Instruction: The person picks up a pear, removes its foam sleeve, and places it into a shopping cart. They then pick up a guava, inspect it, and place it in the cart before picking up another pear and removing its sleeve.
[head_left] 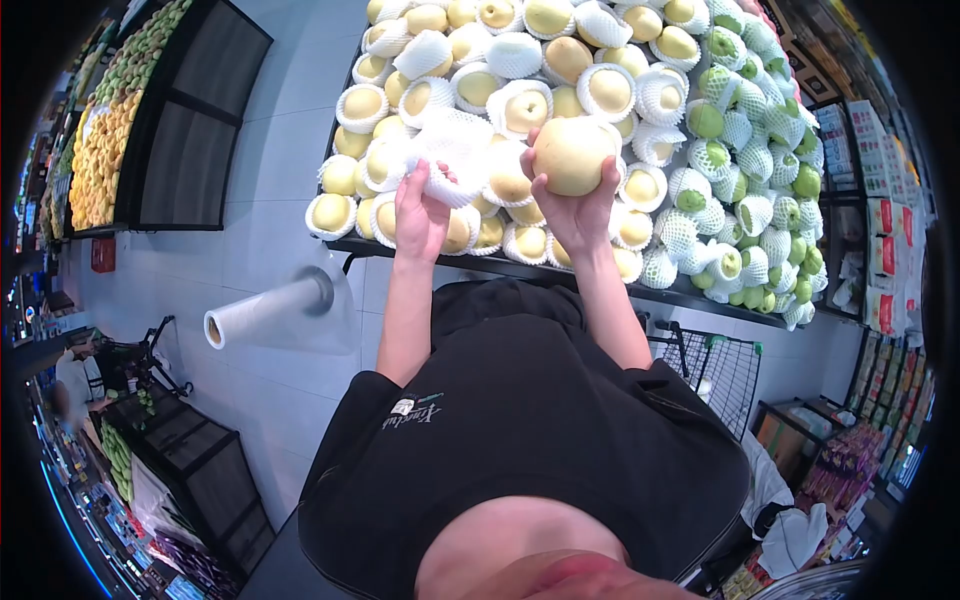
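My right hand (585, 212) is wrapped round a large pale yellow pear (574, 156), bare of any foam, raised above the front of the fruit display. My left hand (424, 212) pinches a white foam net sleeve (452, 145), which looks hollow with no fruit showing in it. Under and behind both hands lie many similar yellow pears (331, 212), most of them sitting in white foam nets. Part of the pile is hidden by my hands, the sleeve and the held pear.
Green fruit in foam nets (752, 170) fills the display's right side. A roll of clear plastic bags (265, 310) stands out at the left. A wire shopping cart (715, 375) is close on my right. Another fruit stand (185, 130) is further left.
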